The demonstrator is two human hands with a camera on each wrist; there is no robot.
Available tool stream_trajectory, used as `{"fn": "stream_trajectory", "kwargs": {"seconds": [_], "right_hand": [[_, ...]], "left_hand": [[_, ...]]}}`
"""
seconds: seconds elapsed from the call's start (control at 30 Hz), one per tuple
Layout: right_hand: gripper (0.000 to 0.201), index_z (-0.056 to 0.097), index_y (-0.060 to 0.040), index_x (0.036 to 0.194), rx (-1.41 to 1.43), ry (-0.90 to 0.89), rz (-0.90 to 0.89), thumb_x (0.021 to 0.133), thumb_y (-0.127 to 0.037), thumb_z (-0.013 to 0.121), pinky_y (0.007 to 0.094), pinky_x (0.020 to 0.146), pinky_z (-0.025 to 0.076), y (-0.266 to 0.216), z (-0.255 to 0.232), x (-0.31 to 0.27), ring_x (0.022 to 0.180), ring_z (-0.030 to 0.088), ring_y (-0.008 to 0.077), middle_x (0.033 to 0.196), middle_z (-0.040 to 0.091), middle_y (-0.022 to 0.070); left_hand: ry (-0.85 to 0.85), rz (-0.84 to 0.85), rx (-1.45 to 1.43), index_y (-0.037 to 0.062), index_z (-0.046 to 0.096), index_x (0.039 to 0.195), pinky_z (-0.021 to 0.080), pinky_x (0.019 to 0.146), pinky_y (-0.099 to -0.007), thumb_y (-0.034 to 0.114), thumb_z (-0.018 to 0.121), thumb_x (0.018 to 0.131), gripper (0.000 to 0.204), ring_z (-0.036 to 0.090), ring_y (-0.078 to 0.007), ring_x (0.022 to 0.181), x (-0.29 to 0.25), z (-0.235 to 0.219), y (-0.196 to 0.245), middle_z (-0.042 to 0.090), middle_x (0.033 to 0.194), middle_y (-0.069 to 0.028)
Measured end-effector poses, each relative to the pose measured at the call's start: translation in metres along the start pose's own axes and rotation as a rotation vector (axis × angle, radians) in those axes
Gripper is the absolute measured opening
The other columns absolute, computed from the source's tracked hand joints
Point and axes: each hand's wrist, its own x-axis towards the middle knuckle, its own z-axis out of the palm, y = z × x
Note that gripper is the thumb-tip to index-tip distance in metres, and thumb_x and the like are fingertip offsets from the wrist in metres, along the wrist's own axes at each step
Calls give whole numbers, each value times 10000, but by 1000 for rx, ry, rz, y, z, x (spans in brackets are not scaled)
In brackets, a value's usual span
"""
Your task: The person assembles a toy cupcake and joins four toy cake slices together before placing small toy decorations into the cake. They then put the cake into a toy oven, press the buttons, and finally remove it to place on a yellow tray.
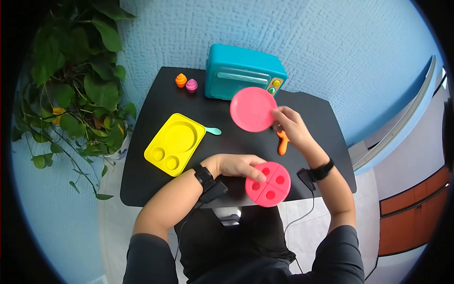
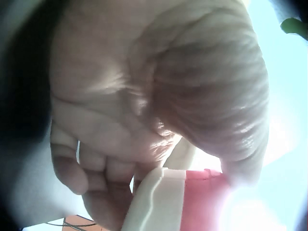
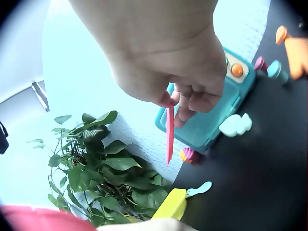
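A round pink piece (image 1: 267, 184) with four sections and red dots is gripped by my left hand (image 1: 239, 166), thumb on its face, near the table's front edge. In the left wrist view its edge shows pink (image 2: 204, 199) and white beside the thumb. My right hand (image 1: 292, 127) pinches the rim of a flat pink plate (image 1: 253, 109), raised in front of the teal oven. The right wrist view shows the plate (image 3: 170, 134) edge-on between thumb and fingers of the right hand (image 3: 168, 62).
The teal toy oven (image 1: 246, 68) stands at the back, with orange (image 1: 181, 80) and pink (image 1: 191, 85) cupcakes to its left. A yellow tray (image 1: 176, 144) and mint utensil (image 1: 213, 130) lie at left, an orange-handled tool (image 1: 283, 143) at right. The plant (image 1: 80, 94) hangs left.
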Motion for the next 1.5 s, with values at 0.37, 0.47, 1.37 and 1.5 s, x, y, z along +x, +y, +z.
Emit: {"fn": "stream_trajectory", "kwargs": {"seconds": [0.37, 0.47, 1.37, 1.5], "right_hand": [[294, 677, -9, 1153, -61, 98, 149, 1131, -302, 657, 247, 657, 506, 66, -35, -102, 710, 624, 78, 846, 662, -8], [283, 674, -28, 1156, -68, 85, 192, 1132, -310, 662, 233, 668, 502, 68, -21, -104, 710, 620, 66, 853, 658, -22], [283, 739, -14, 1244, -1018, 442, -401, 988, -135, 756, 426, 940, 581, 93, -67, -33, 1045, 707, 381, 1278, 696, 193], [251, 732, 5, 1245, -768, 296, -222, 1019, -97, 699, 444, 940, 574, 108, -84, -41, 1037, 712, 414, 1196, 716, 207]], "left_hand": [[746, 547, 196, -17, 632, 1428, 520, 1050, -314, 359, 631, 1119, 486, 666, -135, 1194, 13, -12, -2, 730, 1302, -86], [738, 500, 299, -30, 684, 1340, 539, 1004, -323, 331, 623, 1111, 432, 697, -145, 1116, 11, -18, -6, 760, 1218, -93], [793, 212, 924, -42, 752, 1102, 562, 912, -350, 112, 697, 1011, 188, 737, -252, 1010, 8, -24, 2, 767, 1119, -135], [781, 211, 938, -45, 747, 1091, 559, 896, -349, 126, 683, 1017, 197, 732, -247, 984, 9, -25, 3, 765, 1102, -134]]}}
